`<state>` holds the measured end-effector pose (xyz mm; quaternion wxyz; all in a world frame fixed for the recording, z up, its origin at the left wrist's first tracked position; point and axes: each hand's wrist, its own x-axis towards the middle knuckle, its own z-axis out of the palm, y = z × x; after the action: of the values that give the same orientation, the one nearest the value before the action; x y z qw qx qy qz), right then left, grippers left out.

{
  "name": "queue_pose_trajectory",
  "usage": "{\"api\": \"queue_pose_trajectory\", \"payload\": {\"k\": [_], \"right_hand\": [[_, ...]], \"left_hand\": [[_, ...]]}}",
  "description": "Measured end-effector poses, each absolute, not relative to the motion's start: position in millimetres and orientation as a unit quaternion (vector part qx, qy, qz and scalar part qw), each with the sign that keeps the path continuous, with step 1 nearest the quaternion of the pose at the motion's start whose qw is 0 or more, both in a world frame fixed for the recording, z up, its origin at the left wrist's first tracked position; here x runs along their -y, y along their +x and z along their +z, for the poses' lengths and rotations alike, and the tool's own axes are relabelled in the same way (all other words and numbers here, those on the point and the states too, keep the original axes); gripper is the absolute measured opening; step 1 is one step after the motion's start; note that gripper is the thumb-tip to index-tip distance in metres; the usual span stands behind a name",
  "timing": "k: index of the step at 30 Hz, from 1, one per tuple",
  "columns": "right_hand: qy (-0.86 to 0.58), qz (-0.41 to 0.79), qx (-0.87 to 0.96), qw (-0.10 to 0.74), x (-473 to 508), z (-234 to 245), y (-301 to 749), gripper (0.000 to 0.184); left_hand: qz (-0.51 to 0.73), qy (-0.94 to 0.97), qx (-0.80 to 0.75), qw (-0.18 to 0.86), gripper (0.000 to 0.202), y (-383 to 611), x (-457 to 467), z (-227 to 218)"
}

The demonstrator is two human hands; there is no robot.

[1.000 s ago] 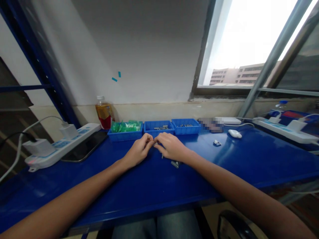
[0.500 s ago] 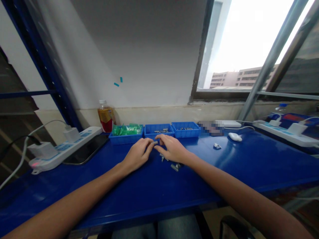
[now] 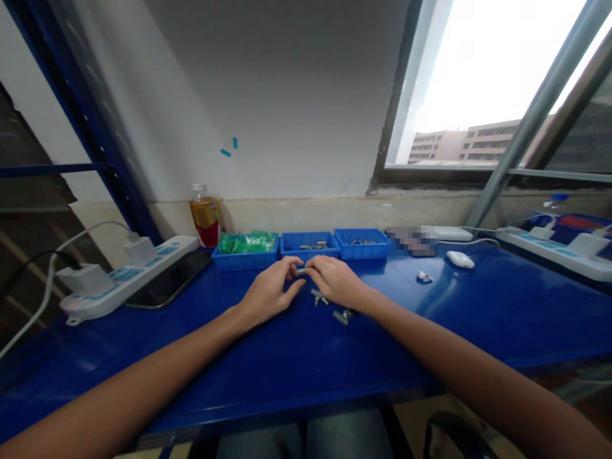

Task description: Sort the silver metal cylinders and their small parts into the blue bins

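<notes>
A small silvery metal cylinder is pinched in the fingertips of my right hand, just in front of the middle bin. My left hand faces it from the left, thumb spread away from the curved fingers; its fingers are close to the cylinder's left end, and whether they touch it I cannot tell. Beneath my right hand, a metal T-shaped piece lies on the blue table. Nearer to me lies another metal T-shaped piece, close to my right wrist.
Along the wall stand a blue bin with green packets, a middle bin with metal cylinders and a right bin with small metal parts. Power strips, a phone, a bottle, an earbud and its case surround them.
My left thumb has opened away from the metal cylinder, while my right fingers have closed on it. The view has shifted slightly.
</notes>
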<state>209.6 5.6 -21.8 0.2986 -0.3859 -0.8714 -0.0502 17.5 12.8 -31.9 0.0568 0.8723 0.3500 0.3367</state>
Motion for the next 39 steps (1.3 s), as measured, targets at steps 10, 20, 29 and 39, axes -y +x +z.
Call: {"api": "queue_pose_trajectory", "payload": {"k": [10,20,29,39], "right_hand": [[-0.363,-0.028,0.873,0.324,-0.7,-18.7,210.4,0.02],[-0.499,-0.115,0.779,0.361,-27.0,-13.1,240.0,0.014],[-0.597,-0.141,0.714,0.338,-43.5,-22.6,255.0,0.023],[-0.388,-0.054,0.858,0.332,-6.9,-15.2,217.3,0.014]], "left_hand": [[0.3,0.88,-0.364,0.046,0.031,17.4,-15.3,-29.8],[0.247,0.916,-0.309,0.063,0.048,17.6,-8.8,-28.8],[0.174,0.956,-0.235,0.038,0.019,20.8,-3.0,-19.7],[0.293,0.898,-0.323,0.064,0.014,19.7,-8.4,-31.0]]}}
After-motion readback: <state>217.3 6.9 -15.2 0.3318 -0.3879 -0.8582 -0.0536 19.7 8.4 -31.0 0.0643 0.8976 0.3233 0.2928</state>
